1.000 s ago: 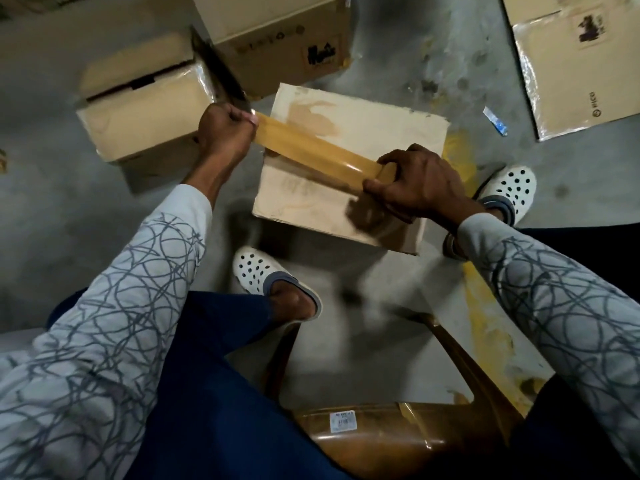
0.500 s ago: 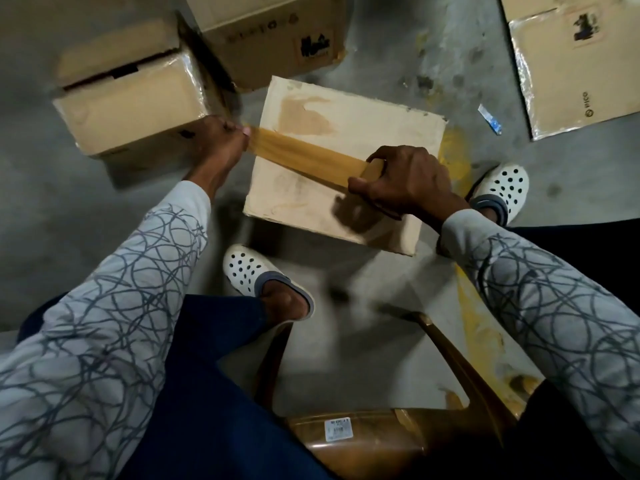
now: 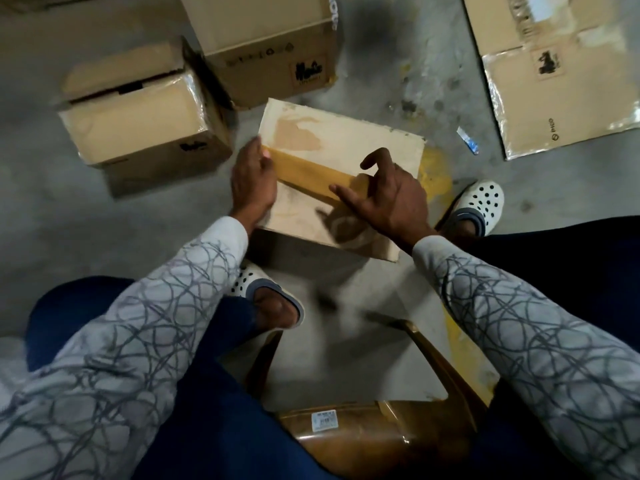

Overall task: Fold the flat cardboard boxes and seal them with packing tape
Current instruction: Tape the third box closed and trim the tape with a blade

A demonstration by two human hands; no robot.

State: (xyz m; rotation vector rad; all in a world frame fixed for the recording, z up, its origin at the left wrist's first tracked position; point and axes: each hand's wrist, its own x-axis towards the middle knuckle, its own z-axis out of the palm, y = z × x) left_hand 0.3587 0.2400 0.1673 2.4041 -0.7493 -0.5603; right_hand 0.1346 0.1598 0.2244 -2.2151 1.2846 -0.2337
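A folded cardboard box (image 3: 346, 140) stands on the floor between my feet, its closed top facing up. A strip of brown packing tape (image 3: 304, 173) lies across that top from the left edge toward the right. My left hand (image 3: 252, 178) is at the box's left edge and presses the tape's end down there, thumb on top and fingers along the side. My right hand (image 3: 388, 199) grips the tape roll (image 3: 360, 187) on the box top, with the thumb stretched along the strip and the index finger arched. Most of the roll is hidden under the palm.
A closed box (image 3: 138, 112) with a slightly gaping flap sits at the left, an open box (image 3: 270, 46) behind the middle one, and flattened cardboard (image 3: 561, 91) at the far right. A brown plastic chair (image 3: 381, 441) is under me. My white clogs (image 3: 481, 202) flank the box.
The stretched tape has come down onto the box top. My left hand moved right to the box's left edge, and my right hand loosened its fingers over the roll.
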